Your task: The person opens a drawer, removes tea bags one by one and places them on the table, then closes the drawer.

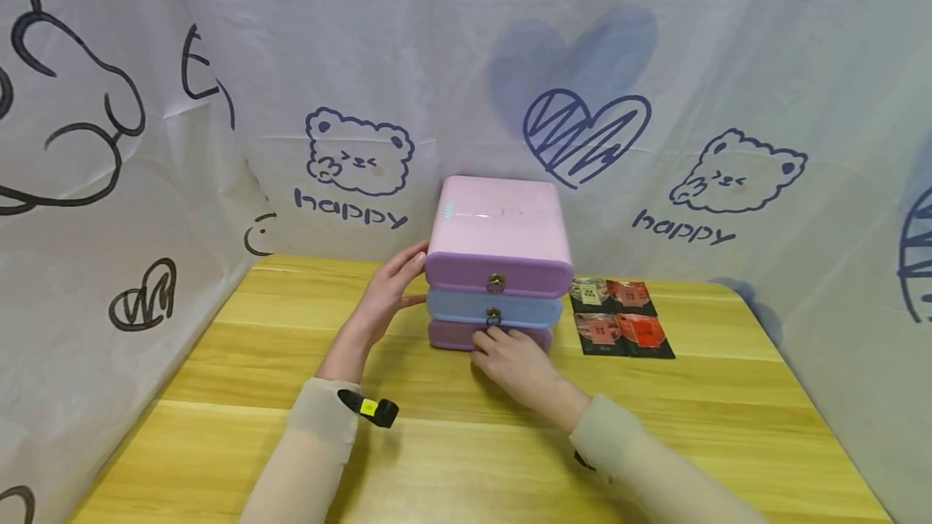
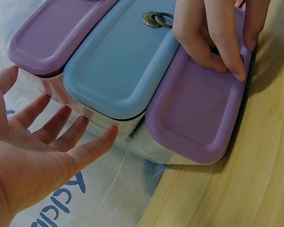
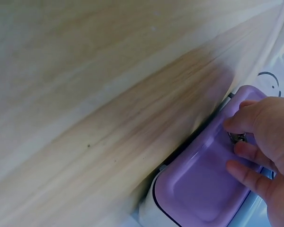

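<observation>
At the foot of the pink-topped, three-drawer plastic cabinet point(image 1: 502, 217) on the yellow wood-grain table point(image 1: 437, 459) sits the glossy purple bottom drawer point(image 2: 194, 113); I have the fingers of the right hand point(image 1: 515, 358) curled round its small dark metal handle point(image 3: 236, 137), those of the left hand point(image 1: 383, 296) spread apart beside the cabinet's left wall. I judge a straight, level pull best, the left hand bracing the stack.

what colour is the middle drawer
Light blue; the middle drawer shows best in the left wrist view.

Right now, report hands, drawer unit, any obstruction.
Left hand at left side of drawer unit. Right hand at bottom drawer handle. Nothing else blocking its front.
</observation>
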`<state>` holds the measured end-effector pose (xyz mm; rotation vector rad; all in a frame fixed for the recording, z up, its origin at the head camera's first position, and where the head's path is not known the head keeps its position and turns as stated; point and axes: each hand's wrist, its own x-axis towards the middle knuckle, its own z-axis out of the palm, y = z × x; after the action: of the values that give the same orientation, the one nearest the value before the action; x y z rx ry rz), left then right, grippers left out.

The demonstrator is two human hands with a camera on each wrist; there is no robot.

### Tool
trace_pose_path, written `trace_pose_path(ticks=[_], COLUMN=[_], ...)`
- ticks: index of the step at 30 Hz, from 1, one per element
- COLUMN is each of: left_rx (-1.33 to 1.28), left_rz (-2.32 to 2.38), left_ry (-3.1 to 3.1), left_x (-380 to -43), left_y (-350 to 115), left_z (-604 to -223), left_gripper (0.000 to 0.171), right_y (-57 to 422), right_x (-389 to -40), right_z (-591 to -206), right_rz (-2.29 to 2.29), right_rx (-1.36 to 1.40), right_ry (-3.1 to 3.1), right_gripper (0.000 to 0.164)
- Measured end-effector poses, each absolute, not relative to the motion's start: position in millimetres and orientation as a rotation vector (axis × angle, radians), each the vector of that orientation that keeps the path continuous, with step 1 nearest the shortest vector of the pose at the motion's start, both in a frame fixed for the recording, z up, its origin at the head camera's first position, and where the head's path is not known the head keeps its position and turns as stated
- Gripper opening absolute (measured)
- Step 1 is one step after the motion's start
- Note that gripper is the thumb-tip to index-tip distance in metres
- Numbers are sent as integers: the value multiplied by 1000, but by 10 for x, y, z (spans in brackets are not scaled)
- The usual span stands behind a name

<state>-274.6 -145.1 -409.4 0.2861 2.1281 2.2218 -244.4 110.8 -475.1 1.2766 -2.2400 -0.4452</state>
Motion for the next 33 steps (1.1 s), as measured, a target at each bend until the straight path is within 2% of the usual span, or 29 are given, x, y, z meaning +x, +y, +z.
trace_pose_path(ticks=[10, 33], left_rx=[286, 289], left_rz=[2213, 2212], left_ry=[2125, 2133], left_x=[-2741, -2739], left_y=[-1452, -1457], left_z=[-4092, -4099], left_gripper=[58, 58], right_y=[1056, 1127], right_x=[-2449, -2436], right_z=[-4752, -4760], right_rz=[-469, -101], right_rx=[1253, 1251], right_ry=[-2221, -2316], right_gripper=[5, 19])
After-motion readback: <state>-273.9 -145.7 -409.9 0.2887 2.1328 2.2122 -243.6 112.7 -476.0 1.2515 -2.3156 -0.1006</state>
